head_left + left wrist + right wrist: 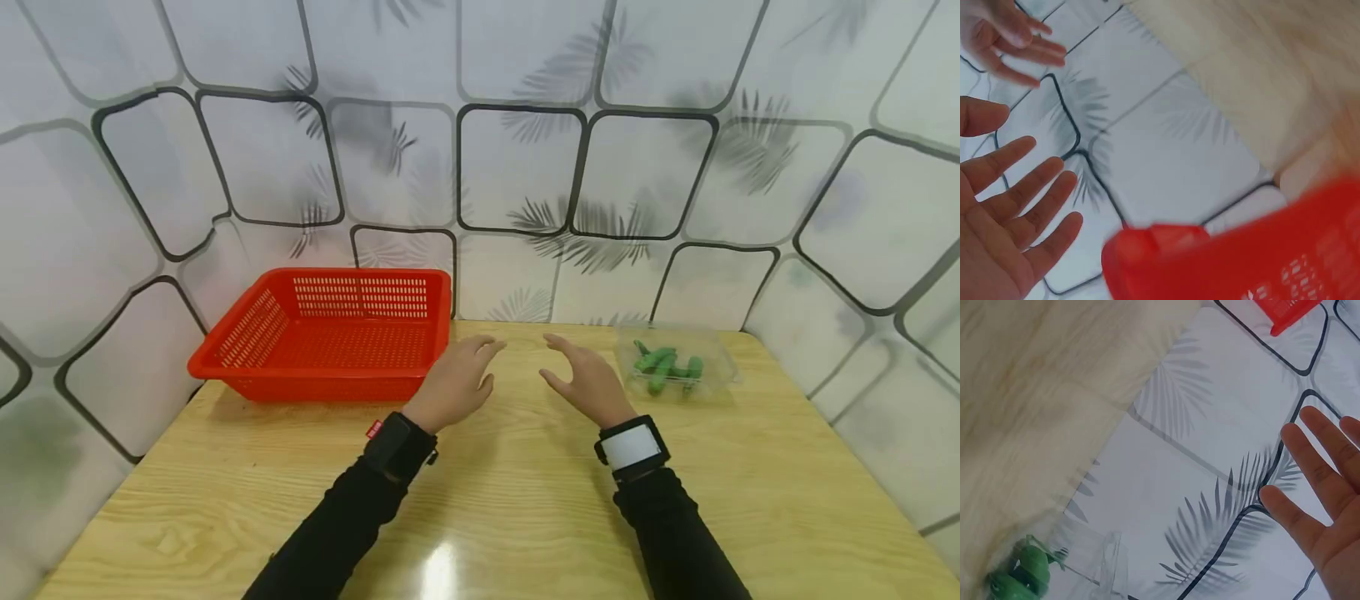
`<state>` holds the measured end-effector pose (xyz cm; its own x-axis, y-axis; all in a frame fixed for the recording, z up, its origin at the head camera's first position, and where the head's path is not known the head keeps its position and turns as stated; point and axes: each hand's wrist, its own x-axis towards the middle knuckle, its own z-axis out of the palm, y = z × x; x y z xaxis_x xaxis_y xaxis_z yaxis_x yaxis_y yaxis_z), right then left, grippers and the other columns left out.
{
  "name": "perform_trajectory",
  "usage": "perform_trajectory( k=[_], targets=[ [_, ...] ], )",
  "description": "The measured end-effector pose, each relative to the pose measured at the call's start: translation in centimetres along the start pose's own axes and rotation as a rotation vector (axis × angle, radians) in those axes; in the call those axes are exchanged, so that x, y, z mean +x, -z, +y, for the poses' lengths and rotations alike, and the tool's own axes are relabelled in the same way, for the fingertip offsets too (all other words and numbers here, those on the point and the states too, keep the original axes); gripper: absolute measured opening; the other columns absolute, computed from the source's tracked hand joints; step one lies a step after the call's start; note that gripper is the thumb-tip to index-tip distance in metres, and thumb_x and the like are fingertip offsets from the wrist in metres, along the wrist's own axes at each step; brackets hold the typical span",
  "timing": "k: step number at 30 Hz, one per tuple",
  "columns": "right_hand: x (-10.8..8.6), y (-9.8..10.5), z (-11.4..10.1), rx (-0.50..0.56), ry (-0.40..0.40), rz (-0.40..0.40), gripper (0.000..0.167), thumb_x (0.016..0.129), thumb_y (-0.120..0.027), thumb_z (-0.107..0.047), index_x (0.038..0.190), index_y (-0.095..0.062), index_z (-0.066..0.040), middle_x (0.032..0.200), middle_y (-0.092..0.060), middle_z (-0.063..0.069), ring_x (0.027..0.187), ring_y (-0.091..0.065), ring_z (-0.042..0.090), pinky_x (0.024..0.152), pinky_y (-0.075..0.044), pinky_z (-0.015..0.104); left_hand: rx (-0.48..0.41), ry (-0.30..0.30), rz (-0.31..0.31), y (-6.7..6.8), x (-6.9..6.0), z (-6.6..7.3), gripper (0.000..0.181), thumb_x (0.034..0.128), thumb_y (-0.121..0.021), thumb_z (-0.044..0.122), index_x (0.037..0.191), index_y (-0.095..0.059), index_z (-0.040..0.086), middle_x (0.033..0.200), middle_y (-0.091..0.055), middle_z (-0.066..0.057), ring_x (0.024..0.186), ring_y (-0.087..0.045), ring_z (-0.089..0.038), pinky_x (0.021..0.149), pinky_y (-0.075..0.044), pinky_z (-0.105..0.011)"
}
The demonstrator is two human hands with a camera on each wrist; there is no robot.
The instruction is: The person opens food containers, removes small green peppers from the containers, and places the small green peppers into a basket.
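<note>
**While a patterned backdrop (pixel 408 50) walls in the wooden table (pixel 510 475), red faces green!**

Where that white backdrop shows dark rounded outlines and grey fronds, the table answers with pale yellow, streaky grain and a glossy glare at the near side. Over on the left, here's the red basket (pixel 322 389): bright plastic, a flaring rectangle, slotted sides, finely perforated floor. Across on the right, the clear container (pixel 723 367), boxy, see-through plastic. And the hands, hovering between! Left hand (pixel 452 383) near the basket's right end, fingers long and spread wide; right hand (pixel 588 383) just beside the container, fingers fanned too. Inside the container, the green vegetables (pixel 658 375), stubby and elongated, clustered together, their exact kind hard to call.
</note>
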<state>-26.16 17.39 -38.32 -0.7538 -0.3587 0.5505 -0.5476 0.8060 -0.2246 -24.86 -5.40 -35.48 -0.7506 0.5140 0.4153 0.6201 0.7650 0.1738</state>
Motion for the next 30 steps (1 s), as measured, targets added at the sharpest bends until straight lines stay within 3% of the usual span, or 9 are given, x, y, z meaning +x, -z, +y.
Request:
perform_trajectory(
  k=[5,9,13,17,21,30],
  targets=[
    [0.1,1.3,1.1,0.006,0.015,-0.031,0.051,0.084,-0.070,-0.020,0.130,-0.053,-0.007,0.115,-0.066,0.016,0.091,-0.066,0.031,0.077,-0.052,0.044,0.052,0.064,0.033,2.2,-1.7,-1.9,0.047,0.0873,-0.064,0.015,0.131,-0.051,0.002,0.127,-0.056,-0.018,0.116,-0.054,-0.032,0.099,-0.044,-0.044],
    [-0.2,2.6,2.4,-0.020,0.024,-0.035,0.049,0.084,-0.070,-0.018,0.128,-0.054,-0.005,0.115,-0.065,0.017,0.095,-0.065,0.033,0.079,-0.051,0.046,0.076,0.189,-0.015,2.7,-3.1,-3.4,0.053,0.0901,-0.062,0.024,0.136,-0.046,0.002,0.133,-0.051,-0.020,0.121,-0.050,-0.035,0.103,-0.041,-0.047],
    [-0.7,3.9,4.1,-0.046,0.023,-0.018,0.046,0.084,-0.070,-0.016,0.126,-0.056,-0.002,0.113,-0.066,0.019,0.093,-0.065,0.035,0.079,-0.051,0.048,0.098,0.281,-0.105,2.7,-4.0,-4.5,0.061,0.0923,-0.058,0.034,0.139,-0.041,-0.002,0.132,-0.053,-0.023,0.118,-0.053,-0.037,0.100,-0.042,-0.048],
    [-1.5,4.9,6.0,-0.059,0.003,-0.016,0.045,0.084,-0.069,-0.014,0.125,-0.056,0.000,0.112,-0.066,0.022,0.092,-0.065,0.037,0.077,-0.051,0.049,0.124,0.276,-0.153,2.3,-4.3,-5.1,0.054,0.0936,-0.055,0.036,0.132,-0.051,-0.002,0.120,-0.063,-0.020,0.106,-0.062,-0.034,0.091,-0.049,-0.046],
    [-2.3,5.6,7.7,-0.075,-0.012,-0.006,0.043,0.083,-0.069,-0.010,0.123,-0.057,0.002,0.110,-0.066,0.024,0.090,-0.065,0.037,0.073,-0.051,0.049,0.126,0.233,-0.125,1.9,-4.5,-5.3,0.042,0.0938,-0.056,0.032,0.123,-0.060,0.001,0.114,-0.067,-0.016,0.099,-0.065,-0.032,0.086,-0.051,-0.044],
    [-3.9,7.0,9.5,-0.117,-0.065,-0.024,0.047,0.082,-0.070,-0.010,0.125,-0.055,0.002,0.110,-0.065,0.025,0.084,-0.065,0.037,0.067,-0.050,0.047,0.128,0.182,-0.092,1.7,-5.3,-3.6,0.039,0.0905,-0.060,0.030,0.118,-0.064,0.002,0.104,-0.071,-0.014,0.087,-0.068,-0.028,0.079,-0.054,-0.040]
  ],
)
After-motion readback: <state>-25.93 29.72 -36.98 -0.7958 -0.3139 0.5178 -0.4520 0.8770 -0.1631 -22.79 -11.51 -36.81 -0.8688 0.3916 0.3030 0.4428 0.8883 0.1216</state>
